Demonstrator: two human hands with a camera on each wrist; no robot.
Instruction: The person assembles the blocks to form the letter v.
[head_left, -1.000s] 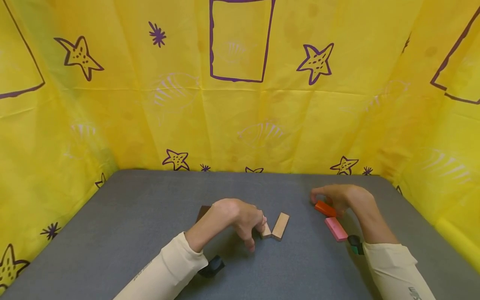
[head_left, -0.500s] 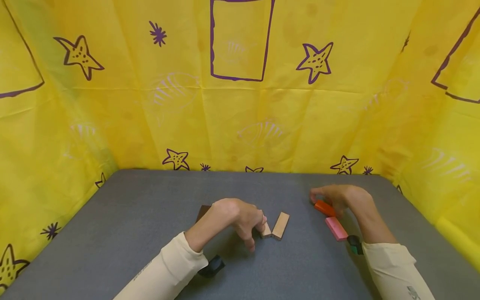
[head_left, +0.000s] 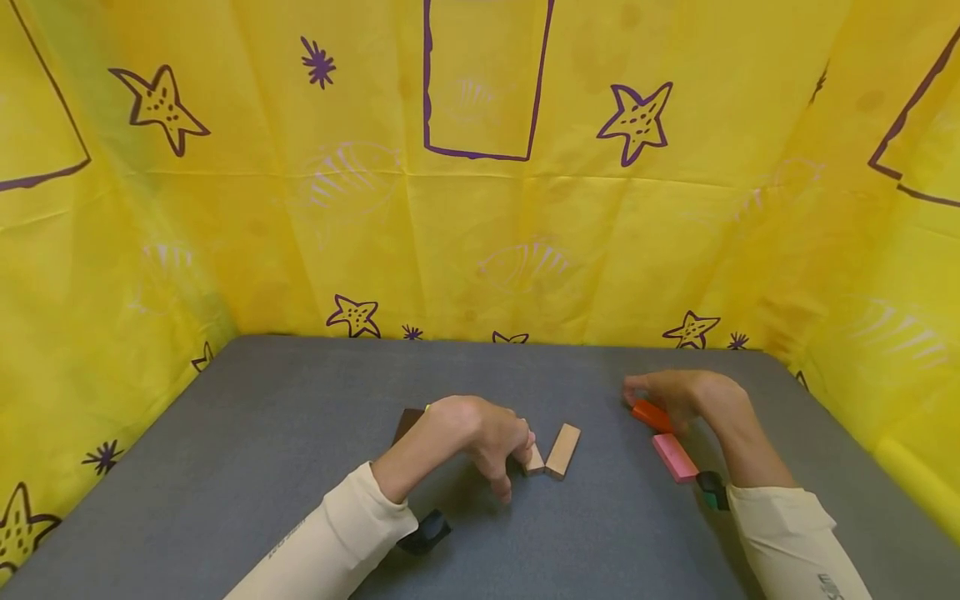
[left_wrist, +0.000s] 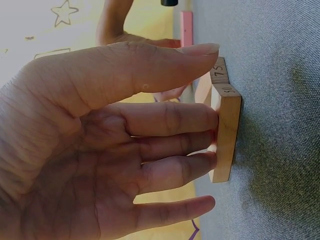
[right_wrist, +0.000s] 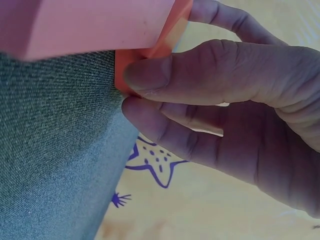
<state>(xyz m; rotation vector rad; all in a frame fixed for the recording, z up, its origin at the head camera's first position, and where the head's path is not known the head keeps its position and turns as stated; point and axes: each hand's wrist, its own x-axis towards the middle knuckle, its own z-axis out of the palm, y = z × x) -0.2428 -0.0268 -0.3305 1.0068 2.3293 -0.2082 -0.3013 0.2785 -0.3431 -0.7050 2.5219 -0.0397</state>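
My left hand (head_left: 487,437) reaches down to a pale wooden block (head_left: 535,462), half covered by its fingers. In the left wrist view, several nearly straight fingertips touch that block (left_wrist: 229,135), whose end reads 50. The thumb lies apart from the fingers. A second wooden block (head_left: 563,450), marked 75 in the left wrist view, meets it at one end in a V. My right hand (head_left: 684,396) pinches an orange-red block (head_left: 650,415) between thumb and fingers. Touching or nearly touching that block's near end is a pink block (head_left: 675,458), which hides part of it in the right wrist view.
A dark brown block (head_left: 406,423) lies partly hidden behind the left wrist, with a sliver of yellow beside it. The grey table (head_left: 300,400) is walled by a yellow cloth (head_left: 480,217) with starfish and fish drawings. Dark wrist straps (head_left: 426,533) hang below both sleeves.
Both hands and the blocks stay put. Only the head view has shifted slightly, so a yellow sliver shows beside the brown block.
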